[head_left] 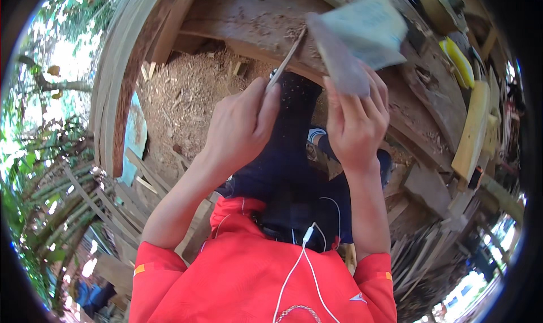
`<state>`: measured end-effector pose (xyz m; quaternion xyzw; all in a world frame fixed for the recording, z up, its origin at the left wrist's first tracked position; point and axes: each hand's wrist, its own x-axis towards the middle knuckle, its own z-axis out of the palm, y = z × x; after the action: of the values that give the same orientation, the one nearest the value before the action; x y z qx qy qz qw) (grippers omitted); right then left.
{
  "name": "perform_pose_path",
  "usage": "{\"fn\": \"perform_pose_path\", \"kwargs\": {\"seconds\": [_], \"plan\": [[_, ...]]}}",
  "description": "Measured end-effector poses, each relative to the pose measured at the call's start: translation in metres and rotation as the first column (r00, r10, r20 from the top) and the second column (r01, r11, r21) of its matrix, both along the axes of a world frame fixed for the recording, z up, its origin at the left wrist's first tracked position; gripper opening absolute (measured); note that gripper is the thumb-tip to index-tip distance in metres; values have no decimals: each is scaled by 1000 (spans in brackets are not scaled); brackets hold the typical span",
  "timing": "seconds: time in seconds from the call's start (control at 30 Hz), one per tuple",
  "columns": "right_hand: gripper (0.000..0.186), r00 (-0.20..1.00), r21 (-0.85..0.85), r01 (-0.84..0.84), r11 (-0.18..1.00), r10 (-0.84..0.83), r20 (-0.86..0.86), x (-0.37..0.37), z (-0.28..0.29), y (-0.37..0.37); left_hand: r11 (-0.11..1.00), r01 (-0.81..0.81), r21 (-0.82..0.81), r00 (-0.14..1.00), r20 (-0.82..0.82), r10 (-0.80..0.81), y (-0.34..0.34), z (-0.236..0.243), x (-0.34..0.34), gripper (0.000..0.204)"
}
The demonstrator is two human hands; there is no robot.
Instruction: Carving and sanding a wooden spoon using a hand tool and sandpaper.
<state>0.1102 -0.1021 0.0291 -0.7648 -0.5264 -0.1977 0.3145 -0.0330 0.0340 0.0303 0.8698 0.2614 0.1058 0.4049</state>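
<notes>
Fingers (pixel 266 105) of the left hand (pixel 240 128) are closing together around the handle end of a thin, flat metal blade (pixel 287 60), pinching it so the tip is pointing up and away toward a heavy wooden beam (pixel 254 17). The blade is angling from the fist up to the lower edge of that beam, its tip meeting or nearly meeting a flat grey slab (pixel 339 60), perhaps a sharpening stone, though motion blur is making this hard to tell. The right hand (pixel 356 125) is gripping the lower end of that slab, fingers wrapping over it and clamping it upright just right of the blade.

How much of the work is finished cannot be read clearly: both tools are in hand and meeting at the beam. Chips and shavings are lying on the beam's face and sawdust is covering the ground below, which suggests cutting or shaving is already well under way, with no finished surface visible yet.

Below the hands, the person is sitting in dark trousers (pixel 288 170) and a red shirt (pixel 254 266), with a white cable (pixel 300 261) trailing down the chest. Curved timbers (pixel 121 80) are rising at the left. To the right, planks (pixel 472 128) and a yellow object (pixel 459 60) are resting on more timbers. Bamboo and green foliage are showing at the far left.
</notes>
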Motion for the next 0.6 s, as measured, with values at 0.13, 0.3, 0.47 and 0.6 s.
{"fn": "perform_pose_path", "kwargs": {"seconds": [0.13, 0.3, 0.47, 0.6], "plan": [[22, 986, -113, -167, 979, 164, -35, -2, -9, 40, 999, -51, 9, 999, 18, 51, 2, -8, 4, 25], [21, 946, -193, -319, 928, 299, -125, -19, -2, 46, 997, -42, -58, 985, 164, 51, 13, -30, 1, 25], [20, 993, -413, -89, 906, 50, -105, 16, 2, 47, 966, 3, -258, 990, 137, 34, 15, -23, 5, 18], [17, 934, -325, -334, 885, 356, 10, 15, 7, 54, 953, 27, -302, 961, 271, 58, 23, -30, 9, 21]]}}
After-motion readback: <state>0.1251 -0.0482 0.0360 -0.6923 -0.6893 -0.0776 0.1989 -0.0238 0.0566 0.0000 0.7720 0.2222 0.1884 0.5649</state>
